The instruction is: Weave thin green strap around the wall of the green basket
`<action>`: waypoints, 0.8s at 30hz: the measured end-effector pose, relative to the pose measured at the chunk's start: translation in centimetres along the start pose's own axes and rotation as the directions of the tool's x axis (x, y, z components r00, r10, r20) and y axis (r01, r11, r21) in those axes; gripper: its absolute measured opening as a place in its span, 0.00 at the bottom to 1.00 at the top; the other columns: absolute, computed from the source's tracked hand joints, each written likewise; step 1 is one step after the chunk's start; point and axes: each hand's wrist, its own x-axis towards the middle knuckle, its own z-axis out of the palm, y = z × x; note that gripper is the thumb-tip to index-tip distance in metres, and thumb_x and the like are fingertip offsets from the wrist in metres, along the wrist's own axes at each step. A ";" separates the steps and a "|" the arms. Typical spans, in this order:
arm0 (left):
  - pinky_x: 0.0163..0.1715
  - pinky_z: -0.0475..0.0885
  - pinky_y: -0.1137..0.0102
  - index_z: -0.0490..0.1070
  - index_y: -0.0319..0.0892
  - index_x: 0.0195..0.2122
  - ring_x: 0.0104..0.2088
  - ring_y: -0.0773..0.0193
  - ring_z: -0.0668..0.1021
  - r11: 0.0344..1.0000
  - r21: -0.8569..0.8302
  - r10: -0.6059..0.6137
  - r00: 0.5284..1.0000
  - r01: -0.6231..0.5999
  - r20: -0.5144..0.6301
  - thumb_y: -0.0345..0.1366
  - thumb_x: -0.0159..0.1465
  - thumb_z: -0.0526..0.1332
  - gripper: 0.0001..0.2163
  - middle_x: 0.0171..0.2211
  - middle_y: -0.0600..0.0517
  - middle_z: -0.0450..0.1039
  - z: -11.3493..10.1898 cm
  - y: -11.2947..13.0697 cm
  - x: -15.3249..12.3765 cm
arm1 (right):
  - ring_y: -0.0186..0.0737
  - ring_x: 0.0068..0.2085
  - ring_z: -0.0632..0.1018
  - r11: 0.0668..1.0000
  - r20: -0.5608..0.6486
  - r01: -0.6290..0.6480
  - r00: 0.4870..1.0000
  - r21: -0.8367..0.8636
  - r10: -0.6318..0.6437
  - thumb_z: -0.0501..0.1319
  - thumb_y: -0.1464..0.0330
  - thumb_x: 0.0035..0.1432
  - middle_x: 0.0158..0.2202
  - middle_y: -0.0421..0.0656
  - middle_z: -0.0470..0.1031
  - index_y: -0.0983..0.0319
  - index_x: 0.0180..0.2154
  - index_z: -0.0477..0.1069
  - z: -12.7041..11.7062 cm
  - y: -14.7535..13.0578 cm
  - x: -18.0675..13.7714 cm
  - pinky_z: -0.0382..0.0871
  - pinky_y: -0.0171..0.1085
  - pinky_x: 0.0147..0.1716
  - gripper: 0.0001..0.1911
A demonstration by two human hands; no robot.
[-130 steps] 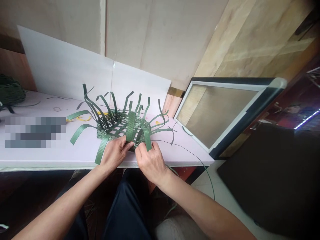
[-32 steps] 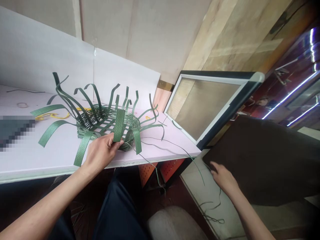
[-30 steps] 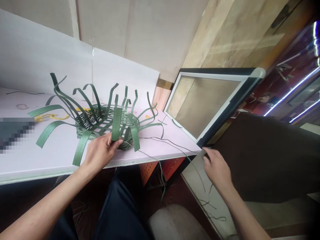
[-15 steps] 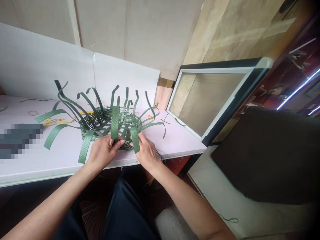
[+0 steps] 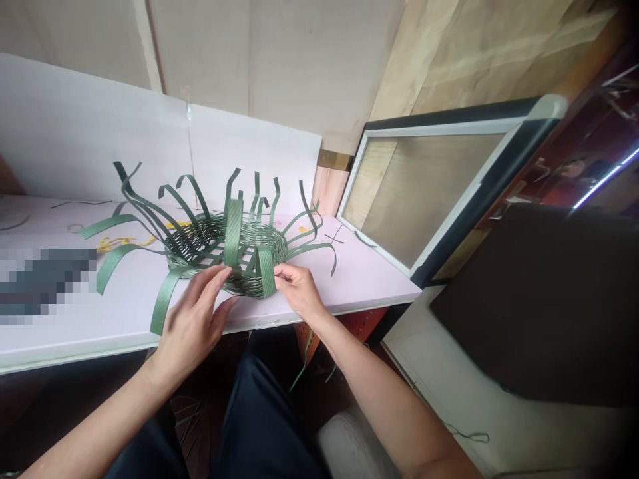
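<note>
A partly woven green basket (image 5: 229, 259) sits on the pale pink table, its floor an open lattice and its low wall of thin woven strands. Wide green straps (image 5: 233, 233) stand up and curl outward all round its rim. My left hand (image 5: 194, 319) is at the near left side, fingers spread and fingertips close to the near wall. At the near right, my right hand (image 5: 299, 289) is pinched beside an upright strap, apparently on a thin green strip; the pinch itself is hard to make out. Thin green strip ends (image 5: 304, 362) hang below the table edge.
Yellow string (image 5: 120, 243) lies left of the basket, near a pixelated dark patch (image 5: 44, 279). A dark-edged frame (image 5: 429, 179) leans on the wall at right. White boards (image 5: 249, 159) stand behind. A dark brown panel (image 5: 539, 306) is at far right.
My left hand has let go of the near wall, moved down and left, and spread its fingers. My right hand has shifted slightly right. Green strip ends now show hanging under the table edge.
</note>
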 end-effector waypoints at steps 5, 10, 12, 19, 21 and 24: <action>0.49 0.74 0.68 0.61 0.44 0.57 0.51 0.60 0.76 0.995 0.029 0.100 0.993 -0.098 -0.056 0.31 0.69 0.54 0.16 0.51 0.45 0.71 0.5 2.2 -0.1 | 0.32 0.26 0.67 0.999 -0.010 0.001 1.000 -0.041 -0.002 0.62 0.64 0.51 0.22 0.36 0.69 0.62 0.31 0.77 0.1 0.1 0.0 0.62 0.31 0.30 0.09; 0.32 0.71 0.68 0.62 0.40 0.56 0.40 0.57 0.80 0.967 0.252 -0.041 0.997 0.024 0.062 0.33 0.70 0.50 0.14 0.44 0.45 0.76 1.9 4.1 2.4 | 0.34 0.30 0.73 0.999 -0.009 0.004 1.000 -0.041 -0.005 0.63 0.66 0.52 0.27 0.38 0.75 0.63 0.32 0.77 -0.3 0.0 0.0 0.67 0.33 0.36 0.08; 0.24 0.65 0.68 0.65 0.39 0.51 0.34 0.56 0.80 0.946 0.318 -0.111 0.985 0.064 0.131 0.33 0.70 0.51 0.11 0.39 0.46 0.76 1.8 4.5 3.5 | 0.34 0.31 0.74 1.000 0.008 0.017 1.000 -0.026 -0.017 0.63 0.66 0.52 0.29 0.39 0.76 0.63 0.32 0.77 -0.6 -0.1 0.0 0.67 0.34 0.37 0.07; 0.29 0.66 0.68 0.68 0.40 0.39 0.34 0.53 0.81 0.978 0.209 -0.111 0.892 0.019 0.439 0.32 0.66 0.51 0.08 0.33 0.46 0.78 0.9 3.4 7.4 | 0.37 0.33 0.77 1.000 0.055 0.025 0.998 -0.004 -0.024 0.63 0.66 0.53 0.30 0.40 0.79 0.63 0.32 0.78 -0.7 0.0 0.3 0.68 0.34 0.37 0.07; 0.30 0.66 0.68 0.70 0.40 0.37 0.34 0.52 0.81 0.974 0.225 -0.110 0.876 0.002 0.469 0.34 0.66 0.50 0.10 0.33 0.45 0.79 1.0 2.8 7.9 | 0.37 0.33 0.77 0.999 0.055 0.026 0.998 -0.045 -0.023 0.63 0.67 0.53 0.30 0.39 0.79 0.62 0.32 0.78 -0.7 -0.1 0.3 0.68 0.34 0.37 0.07; 0.30 0.66 0.66 0.72 0.40 0.37 0.35 0.50 0.81 0.960 0.281 -0.142 0.863 0.000 0.485 0.35 0.67 0.48 0.13 0.33 0.43 0.79 1.1 2.4 8.1 | 0.36 0.34 0.76 0.990 0.048 0.018 0.999 -0.143 -0.012 0.62 0.69 0.54 0.31 0.38 0.79 0.61 0.34 0.79 -0.7 -0.4 0.1 0.67 0.34 0.37 0.07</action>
